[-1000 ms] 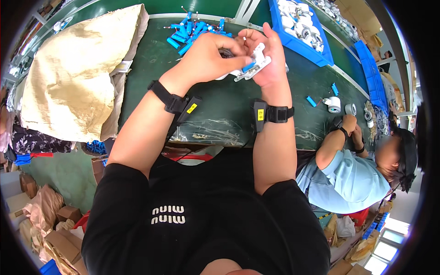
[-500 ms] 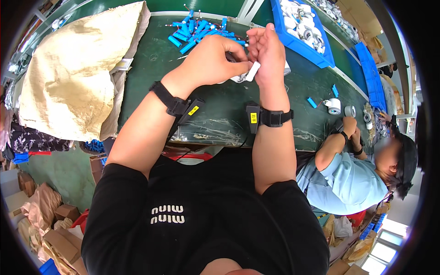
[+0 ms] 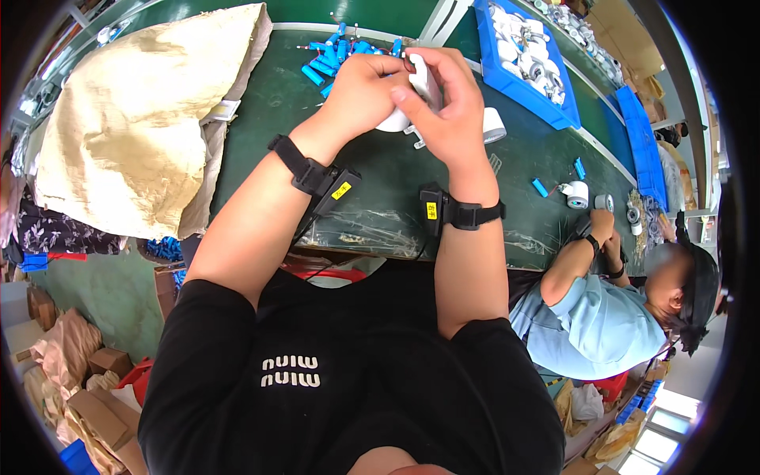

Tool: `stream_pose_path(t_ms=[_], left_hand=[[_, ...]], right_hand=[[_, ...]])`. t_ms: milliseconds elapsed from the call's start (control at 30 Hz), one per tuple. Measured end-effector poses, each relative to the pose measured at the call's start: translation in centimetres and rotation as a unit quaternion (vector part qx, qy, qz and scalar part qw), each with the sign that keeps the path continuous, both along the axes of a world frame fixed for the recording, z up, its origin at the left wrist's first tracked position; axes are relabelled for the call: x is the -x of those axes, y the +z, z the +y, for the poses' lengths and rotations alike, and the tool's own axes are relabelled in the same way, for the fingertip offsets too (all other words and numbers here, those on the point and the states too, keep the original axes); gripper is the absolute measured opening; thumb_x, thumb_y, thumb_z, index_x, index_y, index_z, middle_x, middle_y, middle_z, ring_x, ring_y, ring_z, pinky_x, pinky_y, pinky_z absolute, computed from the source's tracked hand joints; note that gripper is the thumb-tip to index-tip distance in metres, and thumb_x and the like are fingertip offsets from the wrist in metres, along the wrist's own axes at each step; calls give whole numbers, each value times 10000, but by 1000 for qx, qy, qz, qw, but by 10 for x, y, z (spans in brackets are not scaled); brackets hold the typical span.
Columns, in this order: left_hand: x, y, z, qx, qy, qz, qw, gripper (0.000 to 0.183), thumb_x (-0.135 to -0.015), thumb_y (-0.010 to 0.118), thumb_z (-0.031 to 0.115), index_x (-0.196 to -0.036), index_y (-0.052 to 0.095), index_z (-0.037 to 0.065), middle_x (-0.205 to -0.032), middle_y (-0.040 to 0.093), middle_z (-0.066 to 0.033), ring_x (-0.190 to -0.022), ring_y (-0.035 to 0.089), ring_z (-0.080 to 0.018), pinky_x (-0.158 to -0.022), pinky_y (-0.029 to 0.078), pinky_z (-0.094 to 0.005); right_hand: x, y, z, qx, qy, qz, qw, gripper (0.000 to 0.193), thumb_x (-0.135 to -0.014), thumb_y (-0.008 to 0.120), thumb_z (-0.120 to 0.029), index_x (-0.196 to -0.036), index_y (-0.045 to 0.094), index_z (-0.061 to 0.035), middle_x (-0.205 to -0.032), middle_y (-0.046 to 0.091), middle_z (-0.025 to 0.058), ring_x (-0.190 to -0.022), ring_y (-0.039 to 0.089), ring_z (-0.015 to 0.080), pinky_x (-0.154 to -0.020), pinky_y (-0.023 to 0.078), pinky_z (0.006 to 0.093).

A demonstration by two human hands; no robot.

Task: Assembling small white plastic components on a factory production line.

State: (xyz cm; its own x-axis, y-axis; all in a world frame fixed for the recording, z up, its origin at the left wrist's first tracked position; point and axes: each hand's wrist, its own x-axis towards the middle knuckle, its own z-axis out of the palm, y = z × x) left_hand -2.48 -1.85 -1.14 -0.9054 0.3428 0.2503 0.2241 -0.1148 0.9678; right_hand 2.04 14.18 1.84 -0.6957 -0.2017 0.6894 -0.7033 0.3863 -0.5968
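My right hand is closed on a curved white plastic part, its thumb on the near side and its fingers behind. My left hand is curled against the same part, its fingertips meeting it from the left; some of those fingers are hidden. Below my left palm shows a rounded white piece; whether it joins the held part I cannot tell. A white cylindrical housing lies on the table just right of my right wrist. Behind my hands is a pile of blue cylindrical batteries with thin wires.
A large tan sack covers the table's left side. A blue bin of white parts stands at the back right. A co-worker sits at the right, near two loose blue batteries and another white housing. Plastic scraps lie along the near edge.
My right hand has turned from an upright palm with raised fingers to a grip around the white part. The part now stands more upright between both hands.
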Motion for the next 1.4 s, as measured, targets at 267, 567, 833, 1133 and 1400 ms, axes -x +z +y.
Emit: stream_pose_path(t_ms=[267, 567, 833, 1133, 1400], left_hand=[[-17, 20, 8, -45, 10, -14, 999, 185, -1012, 678, 126, -1053, 783, -20, -953, 766, -46, -857, 662, -93, -764, 530, -277], [-18, 24, 4, 34, 74, 280, 957, 125, -965, 701, 90, -996, 792, 11, -863, 756, -96, -773, 713, -177, -686, 538, -302], [-18, 23, 5, 12, 57, 316, 947, 118, -964, 694, 65, -1047, 771, 31, -914, 741, -98, -752, 695, -225, -676, 537, -325], [-33, 32, 4, 177, 58, 235, 954, 212, -907, 809, 138, -1037, 718, -2, -878, 746, -74, -755, 670, -147, -702, 527, -283], [-19, 23, -4, 191, -48, 224, 954, 291, -958, 758, 280, -1078, 722, 18, -853, 710, -163, -717, 654, -314, -675, 516, -397]], right_hand=[[8, -13, -2, 235, 6, -9, 972, 334, -1004, 734, -95, -1304, 657, 29, -1105, 668, 44, -937, 634, 119, -837, 540, 261], [4, -1, 8, 391, 105, -138, 904, 458, -1073, 647, -317, -1375, 639, 27, -1128, 681, 57, -1005, 626, 138, -904, 524, 297], [3, 4, 14, 391, 136, -267, 870, 523, -1081, 598, -442, -1338, 666, 9, -1057, 696, 48, -911, 672, 138, -789, 547, 287], [4, -2, 9, 320, 116, -185, 922, 391, -1034, 716, -254, -1334, 675, -6, -1154, 719, 45, -986, 675, 135, -833, 538, 276], [2, -3, 9, 336, 196, -209, 897, 447, -1064, 652, -299, -1379, 632, 19, -1254, 693, 105, -1106, 661, 186, -949, 545, 333]])
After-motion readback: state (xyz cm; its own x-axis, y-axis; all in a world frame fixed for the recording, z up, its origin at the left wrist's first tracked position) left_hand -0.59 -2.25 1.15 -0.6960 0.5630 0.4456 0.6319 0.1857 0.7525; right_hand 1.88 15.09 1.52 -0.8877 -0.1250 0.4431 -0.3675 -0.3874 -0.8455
